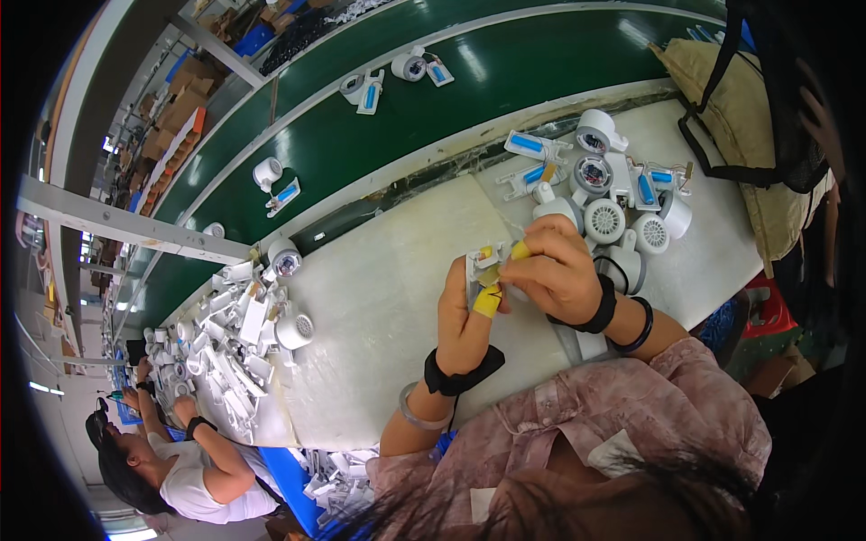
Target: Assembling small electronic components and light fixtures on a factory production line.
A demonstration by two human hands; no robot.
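Observation:
Over the pale work mat (388, 261), my left hand (462, 316) grips a small white plastic housing (472, 267) between thumb and fingers. My right hand (561, 272) is closed in a pinch at the same housing, its fingertips pressed together near the left thumb. What sits in that pinch is too small to make out. Yellow covers wrap several of my fingertips, and black bands circle both wrists. Just beyond my right hand lies a cluster of round white device heads (603, 220) and white plates carrying blue cylindrical cells (646, 189).
A heap of white plastic parts (239, 334) covers the table's left side. Behind the table runs a green conveyor belt (379, 135) bearing several device pieces (369, 92). A beige bag (735, 117) hangs at right. At lower left, a co-worker (194, 464) handles parts beside a blue bin (298, 487).

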